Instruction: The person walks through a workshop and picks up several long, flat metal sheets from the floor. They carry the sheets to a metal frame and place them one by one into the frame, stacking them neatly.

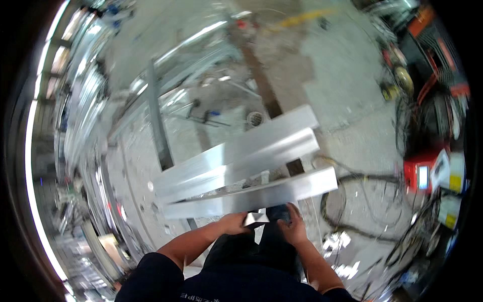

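Close in front of my body, my left hand is closed around a small shiny metal block with angled faces; how far it reaches below is hidden. To its right my right hand is held with thumb and fingers apart, and nothing shows in it. Just beyond both hands lies a long silvery metal bar, slanting up to the right. Behind it a wider pair of metal bars lies side by side, at a slight angle to the near one.
Dark steel rails carry the bars above a concrete floor. A red machine with a small lit screen stands at the right, with a thick looped cable beside it. Stacked metal lengths line the left. Much is blurred.
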`<state>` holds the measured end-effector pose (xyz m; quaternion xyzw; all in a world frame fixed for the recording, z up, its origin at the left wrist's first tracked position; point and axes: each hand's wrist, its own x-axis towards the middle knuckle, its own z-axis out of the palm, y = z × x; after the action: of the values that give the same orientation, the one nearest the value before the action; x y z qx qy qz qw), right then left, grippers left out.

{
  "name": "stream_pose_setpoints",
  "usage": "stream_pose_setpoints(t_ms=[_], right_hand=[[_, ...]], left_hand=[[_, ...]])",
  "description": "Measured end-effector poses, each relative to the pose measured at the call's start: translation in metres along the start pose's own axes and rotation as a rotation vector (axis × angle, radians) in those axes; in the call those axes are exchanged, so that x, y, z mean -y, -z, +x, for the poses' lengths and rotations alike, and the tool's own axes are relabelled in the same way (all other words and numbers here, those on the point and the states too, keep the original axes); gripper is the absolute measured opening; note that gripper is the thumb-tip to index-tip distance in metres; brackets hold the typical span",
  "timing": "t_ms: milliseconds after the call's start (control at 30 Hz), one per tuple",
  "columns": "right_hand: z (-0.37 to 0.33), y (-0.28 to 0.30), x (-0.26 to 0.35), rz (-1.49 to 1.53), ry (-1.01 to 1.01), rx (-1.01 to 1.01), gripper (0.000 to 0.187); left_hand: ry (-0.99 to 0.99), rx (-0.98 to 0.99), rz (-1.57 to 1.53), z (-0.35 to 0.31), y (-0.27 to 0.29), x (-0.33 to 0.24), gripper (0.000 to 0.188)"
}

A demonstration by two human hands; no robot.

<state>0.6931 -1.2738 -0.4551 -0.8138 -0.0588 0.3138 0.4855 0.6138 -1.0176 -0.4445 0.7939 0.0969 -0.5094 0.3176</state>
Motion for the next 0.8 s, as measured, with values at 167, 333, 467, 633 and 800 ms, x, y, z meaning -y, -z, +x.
stream_pose_setpoints(t_ms=[167, 333, 467, 633, 800], right_hand=[[0.014, 0.017, -0.032, -0.249, -0.094, 0.224, 0.046], [0.010, 0.063, -0.196, -1.155, 0.449, 0.474, 0.041], [0.010, 0.065, -0.268, -0.794, -0.073, 0.774, 0.034], [0.012, 0.026, -0.275, -0.889, 0.034, 0.881, 0.036], [-0.050, -0.091, -0.189, -0.811, -0.292, 0.724, 0.038]], left_hand=[[0.469, -0.257, -0.374, -0.079, -0.104, 0.160, 0.082], [0.829, -0.584, -0.660, -0.160, -0.257, 0.202, 0.080], [0.828, -0.572, -1.245, -0.198, -0.449, 0.209, 0.071], [0.743, -0.326, -1.393, -0.213, -0.648, 0.196, 0.054], [0.934, -0.348, -1.404, -0.280, -0.807, 0.184, 0.067]])
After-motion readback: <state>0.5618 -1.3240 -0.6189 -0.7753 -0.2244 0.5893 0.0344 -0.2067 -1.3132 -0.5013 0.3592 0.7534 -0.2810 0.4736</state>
